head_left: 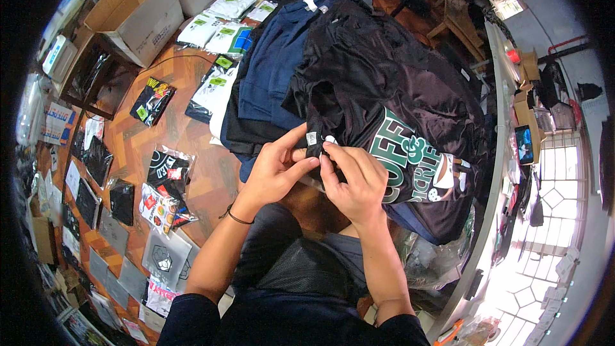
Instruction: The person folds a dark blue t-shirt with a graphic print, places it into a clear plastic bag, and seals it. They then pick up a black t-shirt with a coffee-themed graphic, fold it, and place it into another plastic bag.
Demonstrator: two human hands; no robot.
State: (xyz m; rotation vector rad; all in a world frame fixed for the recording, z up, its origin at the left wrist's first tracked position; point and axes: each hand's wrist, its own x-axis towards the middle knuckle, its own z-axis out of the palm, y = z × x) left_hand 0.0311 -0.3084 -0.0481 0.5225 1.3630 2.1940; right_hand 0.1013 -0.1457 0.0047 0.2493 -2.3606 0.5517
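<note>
A shiny black shirt (349,57) with a green and white print (410,154) lies spread in front of me. Its edge, with a small pale label (312,138), is pinched up at the near left side. My left hand (275,170) has its thumb and fingers closed on that edge beside the label. From the right, my right hand (355,182) pinches the same fabric, thumb and forefinger together. A small white bit (330,140) shows at its fingertips; what it is I cannot make out. Under the black shirt lies a navy garment (275,67), on other dark clothes.
Packed shirts (221,32) in clear bags lie beyond the pile to the left. More packets, such as a black one (152,101), are spread over the wooden floor (128,144). Cardboard boxes (144,22) stand at the far left. A white ledge (496,173) runs along the right.
</note>
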